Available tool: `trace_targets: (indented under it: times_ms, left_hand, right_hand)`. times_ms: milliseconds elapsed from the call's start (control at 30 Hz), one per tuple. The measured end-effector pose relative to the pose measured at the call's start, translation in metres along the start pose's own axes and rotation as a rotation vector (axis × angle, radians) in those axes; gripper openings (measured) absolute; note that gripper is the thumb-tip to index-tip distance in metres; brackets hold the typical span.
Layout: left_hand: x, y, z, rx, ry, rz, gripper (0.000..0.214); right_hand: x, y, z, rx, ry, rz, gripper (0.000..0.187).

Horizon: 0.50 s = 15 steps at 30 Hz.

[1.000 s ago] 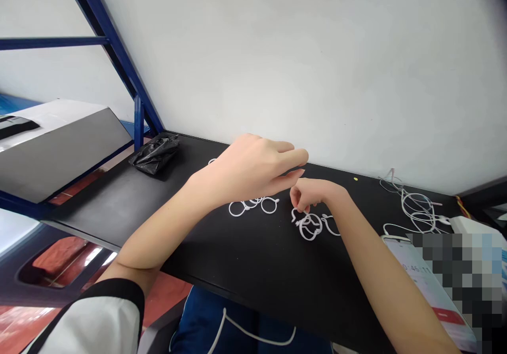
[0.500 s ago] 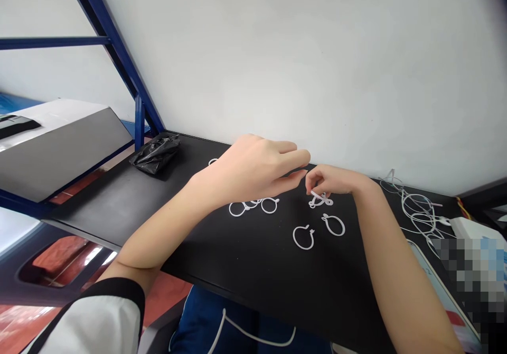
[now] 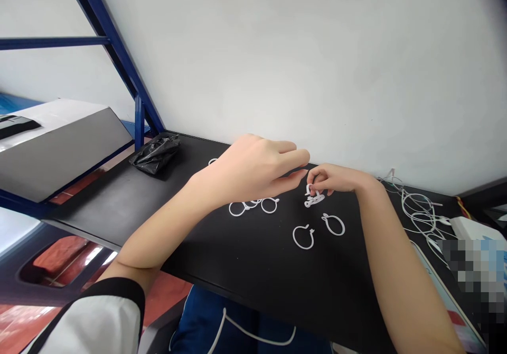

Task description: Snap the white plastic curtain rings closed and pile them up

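My right hand (image 3: 335,179) hovers over the black table (image 3: 245,253) and pinches a small white plastic ring (image 3: 313,197) between its fingertips. My left hand (image 3: 253,171) is raised just to the left of it, fingers curled and close together, their tips almost touching the right hand; I cannot see anything in it. Two loose white rings (image 3: 303,236) (image 3: 334,224) lie on the table below the right hand. A cluster of several more rings (image 3: 253,205) lies under the left hand.
A crumpled black plastic bag (image 3: 156,153) sits at the table's far left. A tangle of white cables (image 3: 420,208) lies at the right, beside a phone (image 3: 447,296). Blue metal frame bars (image 3: 114,53) rise at the left. A white wall backs the table.
My right hand lifted one white ring off the table from the small pile and moved up and right toward my left hand, leaving two rings lying. The left hand stayed still.
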<state>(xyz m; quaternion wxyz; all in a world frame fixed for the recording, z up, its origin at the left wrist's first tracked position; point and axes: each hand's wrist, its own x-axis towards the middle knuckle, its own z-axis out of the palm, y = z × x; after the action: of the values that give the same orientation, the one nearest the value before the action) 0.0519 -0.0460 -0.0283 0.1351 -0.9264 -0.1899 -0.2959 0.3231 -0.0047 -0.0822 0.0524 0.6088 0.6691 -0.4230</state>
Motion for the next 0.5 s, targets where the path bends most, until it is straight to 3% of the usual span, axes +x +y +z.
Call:
trace_targets:
  times_ms: [233,500]
  left_hand:
    - [0.0002,0.0000,0.0005,0.001,0.017,0.009,0.025]
    - [0.0000,-0.0005,0.0006,0.006,0.046,0.028,0.022]
  right_hand:
    - [0.0016,-0.0003,0.0032,0.024,-0.023,0.072,0.025]
    - [0.0033,0.0024,0.0030,0.016,-0.034,0.085,0.022]
